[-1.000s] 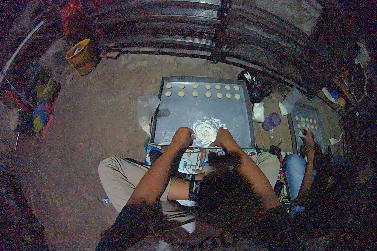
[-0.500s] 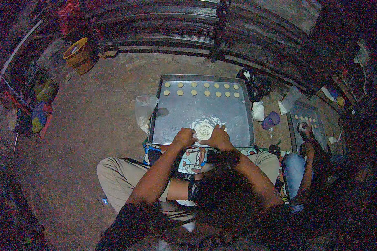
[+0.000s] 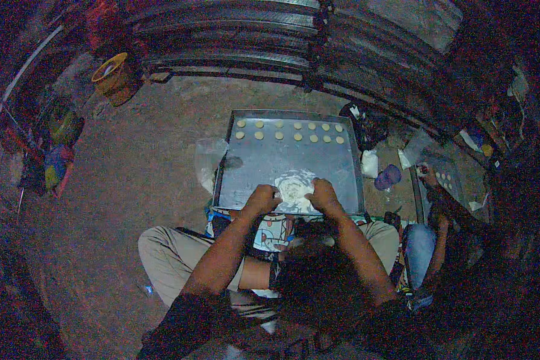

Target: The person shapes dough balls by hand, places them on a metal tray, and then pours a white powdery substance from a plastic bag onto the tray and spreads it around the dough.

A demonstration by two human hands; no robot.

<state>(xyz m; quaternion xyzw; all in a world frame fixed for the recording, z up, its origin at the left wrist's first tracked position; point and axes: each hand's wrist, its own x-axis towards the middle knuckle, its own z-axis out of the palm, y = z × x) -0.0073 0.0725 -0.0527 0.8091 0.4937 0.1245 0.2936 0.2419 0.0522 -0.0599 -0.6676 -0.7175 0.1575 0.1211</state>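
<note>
A large metal tray (image 3: 276, 159) lies across my lap, with two rows of small pale dough rounds (image 3: 298, 136) along its far side. At its near edge is a pale, flattened patch of dough (image 3: 294, 191) ringed by white streaks that look like flour. My left hand (image 3: 263, 198) is closed at the left rim of this patch, its fingers curled inward. Opposite it, my right hand (image 3: 324, 195) is closed at the right rim, fingertips turned toward the dough. Whatever the fingers of either hand pinch is too small and dark to make out.
Beside the tray stand a clear plastic bag (image 3: 209, 157) on the left, and a white packet (image 3: 369, 163) and purple containers (image 3: 388, 177) on the right. A co-worker's hand (image 3: 427, 174) is over another tray (image 3: 452, 174). A yellow bucket (image 3: 113, 81) and dark racks (image 3: 228, 45) stand farther back.
My right hand has drawn back to the right and its spread fingers have curled in. More of the white patch shows between my hands. The co-worker's hand has moved left.
</note>
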